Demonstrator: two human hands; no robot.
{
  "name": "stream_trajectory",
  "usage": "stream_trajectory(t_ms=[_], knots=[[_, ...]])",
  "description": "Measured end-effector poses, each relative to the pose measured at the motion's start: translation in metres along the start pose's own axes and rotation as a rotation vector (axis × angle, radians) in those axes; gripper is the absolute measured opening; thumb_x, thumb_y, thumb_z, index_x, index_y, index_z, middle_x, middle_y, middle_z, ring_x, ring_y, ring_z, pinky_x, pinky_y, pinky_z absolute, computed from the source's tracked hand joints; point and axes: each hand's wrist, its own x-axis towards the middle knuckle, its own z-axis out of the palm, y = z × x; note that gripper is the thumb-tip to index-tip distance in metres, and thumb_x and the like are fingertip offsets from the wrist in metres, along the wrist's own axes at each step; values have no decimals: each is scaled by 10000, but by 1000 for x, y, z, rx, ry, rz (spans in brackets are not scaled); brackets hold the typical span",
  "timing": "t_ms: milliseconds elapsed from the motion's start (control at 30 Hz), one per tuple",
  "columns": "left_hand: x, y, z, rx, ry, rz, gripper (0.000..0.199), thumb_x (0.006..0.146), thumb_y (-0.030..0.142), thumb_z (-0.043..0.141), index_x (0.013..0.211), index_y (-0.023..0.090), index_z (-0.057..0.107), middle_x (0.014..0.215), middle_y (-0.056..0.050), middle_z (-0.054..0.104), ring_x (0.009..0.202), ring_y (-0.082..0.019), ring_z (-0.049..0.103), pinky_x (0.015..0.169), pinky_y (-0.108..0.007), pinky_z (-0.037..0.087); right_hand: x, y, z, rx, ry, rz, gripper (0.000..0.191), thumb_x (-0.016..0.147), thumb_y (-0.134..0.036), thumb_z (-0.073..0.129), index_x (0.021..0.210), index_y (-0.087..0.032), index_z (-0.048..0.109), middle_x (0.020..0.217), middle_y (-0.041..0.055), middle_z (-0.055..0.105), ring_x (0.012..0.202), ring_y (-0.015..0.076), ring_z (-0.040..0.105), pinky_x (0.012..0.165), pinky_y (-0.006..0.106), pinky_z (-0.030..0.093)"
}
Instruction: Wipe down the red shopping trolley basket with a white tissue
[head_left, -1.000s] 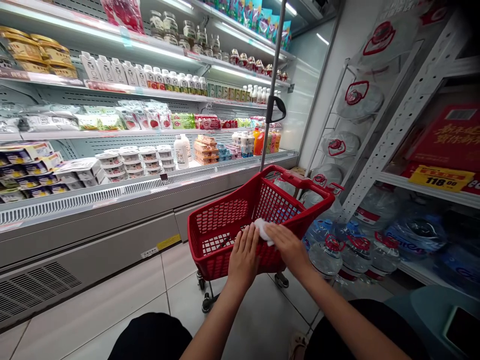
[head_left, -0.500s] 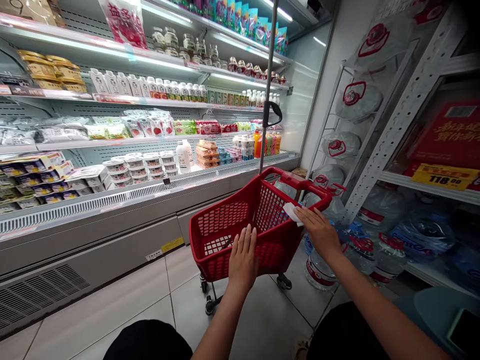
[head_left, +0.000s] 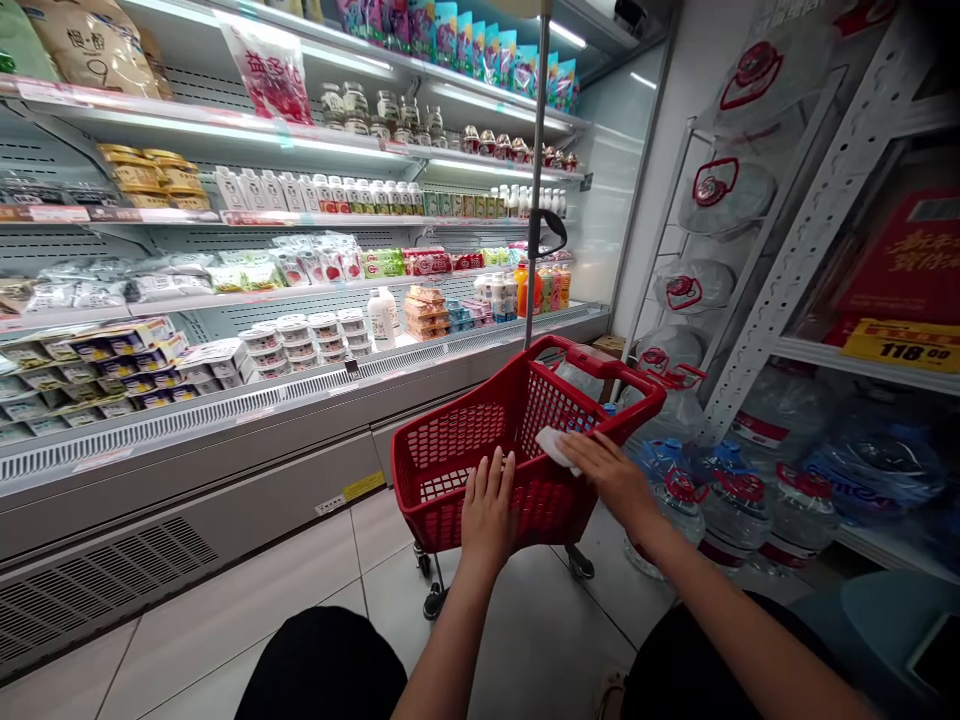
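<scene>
A red plastic shopping cart [head_left: 450, 427] on black casters stands right in front of me. My left hand [head_left: 489, 510] lies against its near side, fingers stretched up to the rim and holding nothing. Under the fingertips of my right hand [head_left: 611, 480] is a folded white wipe [head_left: 555, 446], pressed on the cart's near rim close to the handle end. Part of the wipe is hidden by my fingers; whether it is paper or cloth I cannot tell. A grey pole [head_left: 537, 150] with a black hook rises behind the cart.
A refrigerated display [head_left: 285, 425] with yogurt tubs, bottles and pouches runs along the left and back. Large water bottles [head_left: 739, 510] stand on the floor at right, more on a rack [head_left: 675, 240]. A white perforated shelf post [head_left: 810, 220] borders the right.
My right hand has slid the wipe left along the rim, away from the handle. The left hand stays in place on the cart. The view has shifted slightly left.
</scene>
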Motion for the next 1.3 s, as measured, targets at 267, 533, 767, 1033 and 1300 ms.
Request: stream_trajectory(t_ms=[267, 533, 767, 1033, 1300], knots=[[-2, 13, -4, -10, -13, -7, 900, 912, 275, 605, 1673, 220, 128, 1721, -93, 250, 1582, -275, 241, 1275, -496, 272, -6, 14, -3, 0, 63, 123, 594, 971, -55, 314, 1499, -213, 537, 1471, 55, 627, 1401, 196, 538, 1247, 446, 345], [-20, 23, -18, 20, -46, -25, 869, 888, 202, 577, 1663, 209, 182, 1731, -85, 218, 1566, -274, 279, 1263, -481, 294, 2, -81, 4, 96, -10, -10, 654, 892, 2, 387, 1511, -172, 510, 1528, 56, 572, 1423, 179, 514, 1232, 422, 366], [-28, 27, -27, -5, -50, -39, 908, 874, 197, 583, 1670, 220, 147, 1739, -75, 190, 1564, -294, 281, 1264, -498, 285, -22, -5, -24, -1, 62, 117, 709, 905, 2, 364, 1578, -210, 424, 1531, 69, 565, 1432, 205, 510, 1240, 497, 331], [-31, 36, -25, -18, -40, -73, 935, 868, 199, 579, 1676, 225, 109, 1728, -95, 228, 1539, -308, 334, 1239, -513, 322, -21, -42, -17, 56, 54, 130, 690, 908, -2, 371, 1566, -198, 443, 1517, 62, 581, 1453, 208, 483, 1239, 496, 339], [-31, 36, -28, -33, -42, -82, 942, 857, 166, 576, 1676, 220, 113, 1734, -85, 202, 1546, -297, 324, 1245, -503, 318, -11, -97, -8, 146, -10, 19, 697, 912, -20, 388, 1580, -218, 412, 1565, 45, 529, 1465, 185, 465, 1257, 459, 318]])
